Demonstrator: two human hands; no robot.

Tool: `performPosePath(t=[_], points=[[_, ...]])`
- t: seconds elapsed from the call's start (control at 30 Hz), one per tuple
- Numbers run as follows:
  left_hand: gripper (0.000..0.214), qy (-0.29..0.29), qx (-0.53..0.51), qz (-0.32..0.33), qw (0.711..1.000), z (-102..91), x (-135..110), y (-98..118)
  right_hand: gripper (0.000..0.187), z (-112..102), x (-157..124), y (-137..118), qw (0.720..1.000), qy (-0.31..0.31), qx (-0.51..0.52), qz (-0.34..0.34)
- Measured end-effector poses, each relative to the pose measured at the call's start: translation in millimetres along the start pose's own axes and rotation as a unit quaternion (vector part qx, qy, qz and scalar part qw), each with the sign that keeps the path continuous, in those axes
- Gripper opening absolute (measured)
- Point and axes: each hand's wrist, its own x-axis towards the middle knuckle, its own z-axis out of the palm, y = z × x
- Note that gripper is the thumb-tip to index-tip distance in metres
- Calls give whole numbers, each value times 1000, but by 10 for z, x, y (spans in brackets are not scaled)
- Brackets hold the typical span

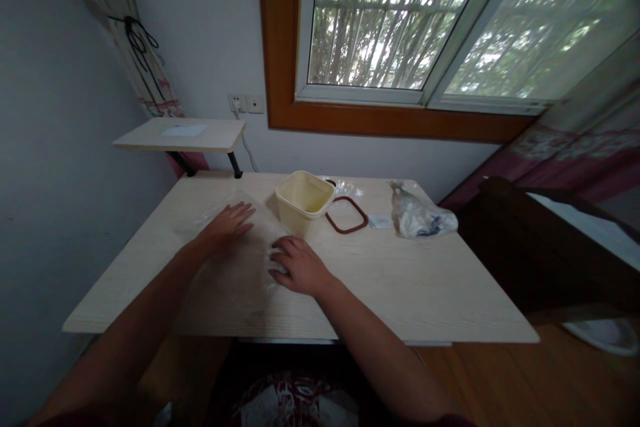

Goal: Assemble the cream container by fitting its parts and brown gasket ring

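A clear plastic bag [253, 270] lies flat on the table, hard to make out against the pale wood. My left hand [230, 221] rests on its far left part, fingers stretched out and slightly blurred. At its right edge is my right hand [299, 265], palm down with the fingers spread and bent a little, touching the plastic. Just beyond my right hand stands a pale yellow square bin [303, 203], open at the top. Beside it a brown square ring [363, 222] lies on the table.
A crumpled clear bag with white contents [423, 213] sits at the table's back right, near a small white paper [381, 221]. A raised shelf [220, 135] stands at the back left. The wooden table [425, 300] ends near my body.
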Motion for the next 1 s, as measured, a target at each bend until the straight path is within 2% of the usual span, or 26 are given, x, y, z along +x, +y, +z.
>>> performPosePath(t=[0.07,0.17,0.47,0.63,0.73,0.83,0.93,1.0], points=[[64,-18,13,-15,1000,139,34,73,35,27,-9,14,1000,-6,8,-11],[63,-30,30,-35,998,232,48,16,37,58,-21,36,1000,-21,16,-14],[64,-20,49,-129,990,95,-82,-502,22,-3,-20,64,998,-13,23,-54],[61,8,44,-149,988,53,-161,-657,24,-3,-32,81,998,-27,16,-62],[57,57,45,-132,989,-2,-200,-599,18,5,-32,73,998,-26,11,-60],[51,117,44,-130,984,-84,-267,-413,14,4,-32,64,998,-25,11,-60],[43,144,63,-196,968,-191,-382,-191,15,3,-32,60,998,-25,8,-58],[40,105,57,-252,960,-268,-492,-88,16,5,-32,60,998,-23,4,-53]])
